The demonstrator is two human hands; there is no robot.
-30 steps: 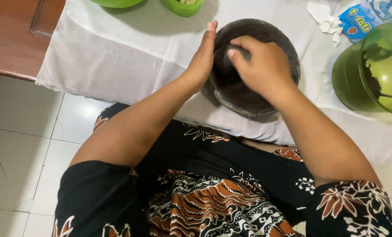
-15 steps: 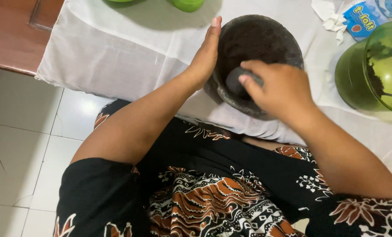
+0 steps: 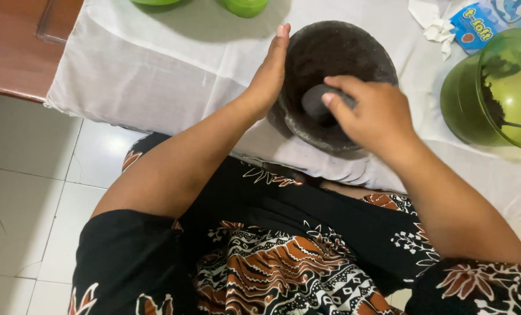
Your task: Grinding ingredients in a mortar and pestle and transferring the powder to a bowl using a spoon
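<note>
Item: round dark grey stone mortar (image 3: 354, 52), set on a white cloth (image 3: 155, 76) near the cloth's front edge, toward its right half. The bowl is seen from above; its inner wall is dark and rough.

Item: dark grey stone pestle (image 3: 316, 102), held inside the mortar, against the front part of the bowl. Only its rounded end is seen, the rest being covered by the hand.

Right hand (image 3: 374, 114): closed around the pestle, fingers curled over it and the thumb laid along its near side. The hand is placed over the front right rim of the mortar.

Left hand (image 3: 269, 73): held flat and open, fingers straight and together, pressed against the outer left wall of the mortar. Nothing is gripped by it.

Item: translucent green plastic bowl (image 3: 494, 93), placed near the right edge of the cloth, apart from the mortar. A dark paste is smeared on its inner wall, and a thin metal handle (image 3: 520, 125) is seen resting inside.

Item: blue and white packet (image 3: 485, 20) with crumpled white tissue (image 3: 432, 23), at the far right corner of the cloth.

Item: two green containers (image 3: 246, 6), cut off at the far edge.

Support: brown wooden surface (image 3: 15, 52), exposed at the cloth's left.
</note>
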